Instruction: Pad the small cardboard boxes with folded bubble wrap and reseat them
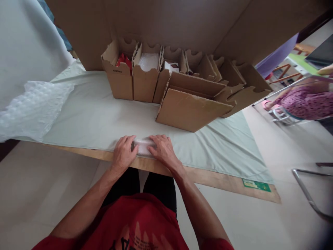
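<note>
A small item wrapped in clear bubble wrap (pixel 143 146) lies on the pale green cloth (pixel 91 118) near the table's front edge. My left hand (pixel 124 153) presses on its left end with fingers curled over it. My right hand (pixel 162 150) covers its right end, fingers bent onto the wrap. Most of the bundle is hidden under both hands, and what is inside it cannot be made out.
A row of open cardboard bins (pixel 145 74) stands at the back, with red items, bubble wrap and a white box in them. A larger cardboard box (pixel 189 107) sits in front. A bubble wrap sheet (pixel 33 107) lies left. Another person (pixel 307 100) sits at right.
</note>
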Available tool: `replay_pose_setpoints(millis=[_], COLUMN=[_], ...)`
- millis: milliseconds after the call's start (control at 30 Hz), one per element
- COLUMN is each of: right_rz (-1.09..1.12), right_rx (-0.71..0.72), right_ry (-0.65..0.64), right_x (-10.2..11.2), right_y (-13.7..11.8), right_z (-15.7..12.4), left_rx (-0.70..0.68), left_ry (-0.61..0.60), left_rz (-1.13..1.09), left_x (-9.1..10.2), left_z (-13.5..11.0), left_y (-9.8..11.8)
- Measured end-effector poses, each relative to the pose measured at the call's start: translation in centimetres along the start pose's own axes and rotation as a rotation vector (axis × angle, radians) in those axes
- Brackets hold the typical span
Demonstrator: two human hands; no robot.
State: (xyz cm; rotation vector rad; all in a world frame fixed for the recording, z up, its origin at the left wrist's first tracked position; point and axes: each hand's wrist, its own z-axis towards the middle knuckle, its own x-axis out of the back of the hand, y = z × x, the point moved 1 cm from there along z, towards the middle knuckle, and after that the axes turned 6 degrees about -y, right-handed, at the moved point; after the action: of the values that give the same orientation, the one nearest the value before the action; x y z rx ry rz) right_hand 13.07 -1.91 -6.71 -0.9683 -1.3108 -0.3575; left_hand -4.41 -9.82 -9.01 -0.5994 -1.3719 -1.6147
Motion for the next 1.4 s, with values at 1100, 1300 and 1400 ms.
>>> replay_pose_setpoints(millis=[1100,1300,1400], right_rz=[0.502,0.308,0.190], right_rx=[-0.048,-0.022,-0.024], right_ry=[0.033,0.443,0.658], right_x=[10.5,19.0,22.3], right_y=[3.2,4.5,5.3], right_z=[-7.3,-6.5,-5.1], left_rx=[-0.419,-0.484,-0.513], left_ry=[0.032,0.045,0.081], left_rz=[-0.366,-0.213,-0.158], left_x=[4.6,3.6,3.4], left_z=[9.8,18.8,18.9], left_y=[8.6,10.5,10.5])
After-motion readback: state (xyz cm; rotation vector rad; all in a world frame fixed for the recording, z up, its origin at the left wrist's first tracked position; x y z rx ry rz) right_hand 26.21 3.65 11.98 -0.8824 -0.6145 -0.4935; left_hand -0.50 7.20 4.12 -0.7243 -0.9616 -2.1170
